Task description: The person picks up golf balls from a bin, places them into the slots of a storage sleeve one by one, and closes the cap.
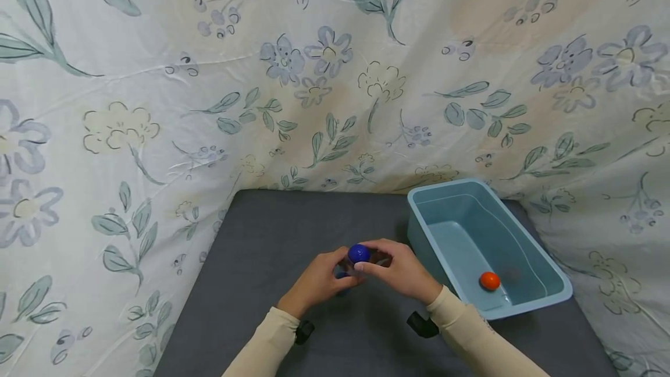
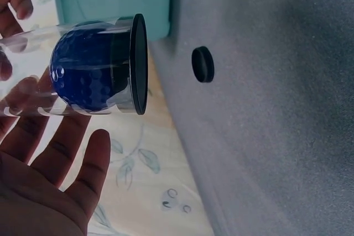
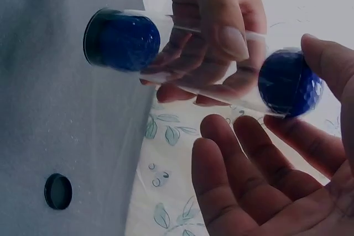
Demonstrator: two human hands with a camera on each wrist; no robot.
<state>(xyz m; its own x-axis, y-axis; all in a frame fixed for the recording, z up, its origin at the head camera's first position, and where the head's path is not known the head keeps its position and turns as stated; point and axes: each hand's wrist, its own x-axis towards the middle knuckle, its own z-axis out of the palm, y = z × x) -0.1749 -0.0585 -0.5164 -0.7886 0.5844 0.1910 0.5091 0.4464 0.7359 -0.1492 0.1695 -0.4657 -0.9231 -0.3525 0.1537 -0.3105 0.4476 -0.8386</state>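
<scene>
My left hand [image 1: 319, 278] grips a clear plastic tube [image 3: 180, 53] around its middle. A dark cap [image 2: 139, 64] closes the tube's lower end. Just above that cap, inside the tube, sits a blue golf ball [image 2: 83, 70]. At the upper mouth is a second blue golf ball [image 1: 359, 253], partly within the tube's rim. My right hand [image 1: 405, 269] pinches this upper ball between thumb and fingers, its other fingers spread below in the right wrist view. The tube stands roughly upright above the table, between both hands.
A loose black cap [image 3: 58, 192] lies on the dark grey table [image 1: 293, 220]. To the right stands a blue-green plastic bin [image 1: 429, 237] with an orange ball [image 1: 489, 281] inside. Floral cloth [image 1: 335, 132] hangs behind the table and along its sides.
</scene>
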